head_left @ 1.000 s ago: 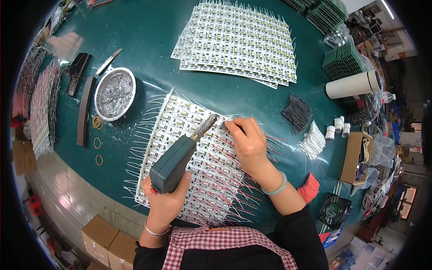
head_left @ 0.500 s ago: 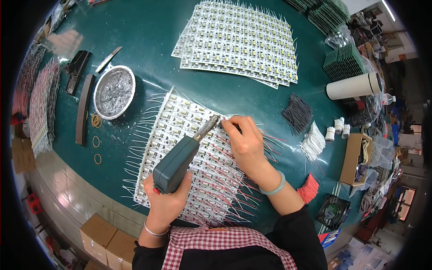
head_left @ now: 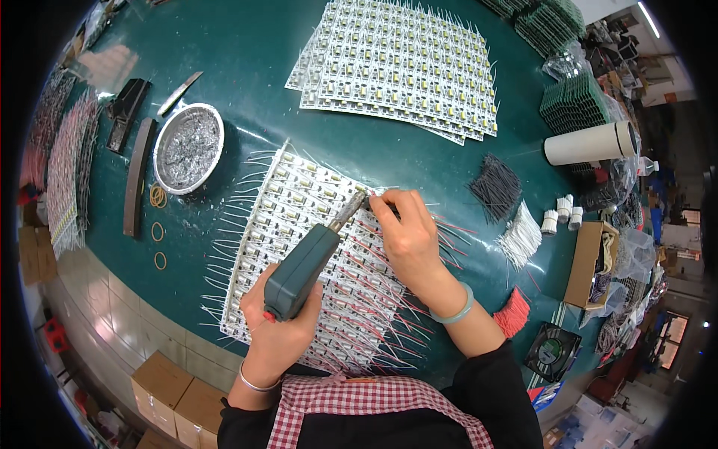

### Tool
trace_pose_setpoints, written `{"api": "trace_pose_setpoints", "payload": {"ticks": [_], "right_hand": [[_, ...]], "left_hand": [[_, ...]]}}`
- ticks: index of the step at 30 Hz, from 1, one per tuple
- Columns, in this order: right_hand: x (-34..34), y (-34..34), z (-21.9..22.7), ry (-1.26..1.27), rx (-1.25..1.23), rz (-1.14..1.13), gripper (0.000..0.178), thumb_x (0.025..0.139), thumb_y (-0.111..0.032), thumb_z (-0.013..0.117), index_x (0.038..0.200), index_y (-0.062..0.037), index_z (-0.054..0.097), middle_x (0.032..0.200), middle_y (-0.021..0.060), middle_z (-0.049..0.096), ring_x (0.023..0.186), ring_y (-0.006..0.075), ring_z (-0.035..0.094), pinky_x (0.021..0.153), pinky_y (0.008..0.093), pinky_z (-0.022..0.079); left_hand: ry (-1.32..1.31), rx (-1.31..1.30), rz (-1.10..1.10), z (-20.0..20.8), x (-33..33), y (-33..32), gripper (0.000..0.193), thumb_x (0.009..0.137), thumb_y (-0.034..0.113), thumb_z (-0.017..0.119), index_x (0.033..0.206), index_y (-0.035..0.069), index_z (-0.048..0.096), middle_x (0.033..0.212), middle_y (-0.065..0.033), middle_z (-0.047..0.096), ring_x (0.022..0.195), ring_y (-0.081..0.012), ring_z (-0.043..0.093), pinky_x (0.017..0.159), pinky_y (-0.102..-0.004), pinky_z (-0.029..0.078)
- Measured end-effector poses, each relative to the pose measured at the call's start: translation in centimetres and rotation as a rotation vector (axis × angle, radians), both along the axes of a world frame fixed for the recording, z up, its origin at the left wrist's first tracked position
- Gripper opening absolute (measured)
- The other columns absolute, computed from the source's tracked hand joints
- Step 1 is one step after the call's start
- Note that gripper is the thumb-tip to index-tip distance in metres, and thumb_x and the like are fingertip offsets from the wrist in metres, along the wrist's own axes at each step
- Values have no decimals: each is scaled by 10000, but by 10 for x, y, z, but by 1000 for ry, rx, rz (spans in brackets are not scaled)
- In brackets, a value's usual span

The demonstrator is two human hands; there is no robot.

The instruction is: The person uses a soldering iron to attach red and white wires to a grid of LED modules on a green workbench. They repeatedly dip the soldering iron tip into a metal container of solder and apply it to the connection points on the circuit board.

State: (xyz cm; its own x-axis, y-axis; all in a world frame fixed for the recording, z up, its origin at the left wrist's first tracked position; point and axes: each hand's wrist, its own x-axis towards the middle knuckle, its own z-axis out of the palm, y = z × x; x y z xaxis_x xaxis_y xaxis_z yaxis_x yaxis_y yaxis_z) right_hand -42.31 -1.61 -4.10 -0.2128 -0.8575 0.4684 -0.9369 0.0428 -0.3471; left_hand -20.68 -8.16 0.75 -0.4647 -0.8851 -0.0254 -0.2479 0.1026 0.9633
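Your left hand (head_left: 280,333) has its fingers wrapped round a green soldering iron (head_left: 303,269), whose tip sits at the far right corner of the circuit board (head_left: 258,247). Your right hand (head_left: 407,233) has thumb and forefinger pinched together beside that tip; what they grip, if anything, is too small to tell. The board lies by the near edge of the bench (head_left: 232,67). Toward the left edge, a white bowl (head_left: 179,189) holds silvery scraps (head_left: 188,146). Near the right edge, an open brown carton (head_left: 585,262) contains pale and dark items, not clear; farther along lies a white flask (head_left: 587,144), its inside hidden.
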Motion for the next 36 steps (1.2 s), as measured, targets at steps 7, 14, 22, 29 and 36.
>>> {"api": "trace_pose_setpoints", "payload": {"ticks": [7, 14, 22, 29, 36], "right_hand": [[1, -1, 2, 30, 1, 3, 357, 715, 37, 668, 1069, 76, 686, 1013, 133, 608, 894, 277, 607, 659, 351, 532], [1, -1, 1, 30, -5, -4, 342, 722, 42, 672, 1063, 77, 681, 1015, 139, 605, 895, 283, 606, 662, 360, 534], [3, 0, 0, 13, -7, -16, 340, 729, 41, 677, 1068, 59, 683, 1015, 134, 604, 899, 290, 610, 672, 369, 530], [4, 7, 5, 32, -72, -40, 328, 731, 41, 683, 1059, 38, 697, 988, 124, 627, 871, 281, 610, 668, 363, 519], [15, 12, 2, -47, -77, -5, 341, 719, 60, 680, 1058, 33, 696, 982, 126, 627, 861, 287, 604, 675, 375, 521]], "left_hand": [[-55, -104, -44, -1, 4, 0, 136, 818, -23, 776, 910, -30, 676, 774, -79, 654, 611, -135, 600, 562, -278, 455], [-35, -191, -62, 15, 4, -4, 194, 810, -35, 776, 989, -63, 709, 848, -107, 699, 687, -145, 669, 617, -278, 510], [42, -93, 0, 11, 5, 2, 213, 802, -25, 788, 993, -67, 706, 872, -117, 716, 712, -147, 681, 638, -284, 525], [30, -100, 12, 12, 14, 4, 230, 798, -13, 800, 1001, -69, 707, 858, -100, 716, 714, -127, 663, 646, -280, 521], [50, -26, 51, 10, 19, 8, 220, 794, -24, 799, 992, -62, 710, 862, -91, 718, 719, -117, 658, 641, -278, 517]]}}
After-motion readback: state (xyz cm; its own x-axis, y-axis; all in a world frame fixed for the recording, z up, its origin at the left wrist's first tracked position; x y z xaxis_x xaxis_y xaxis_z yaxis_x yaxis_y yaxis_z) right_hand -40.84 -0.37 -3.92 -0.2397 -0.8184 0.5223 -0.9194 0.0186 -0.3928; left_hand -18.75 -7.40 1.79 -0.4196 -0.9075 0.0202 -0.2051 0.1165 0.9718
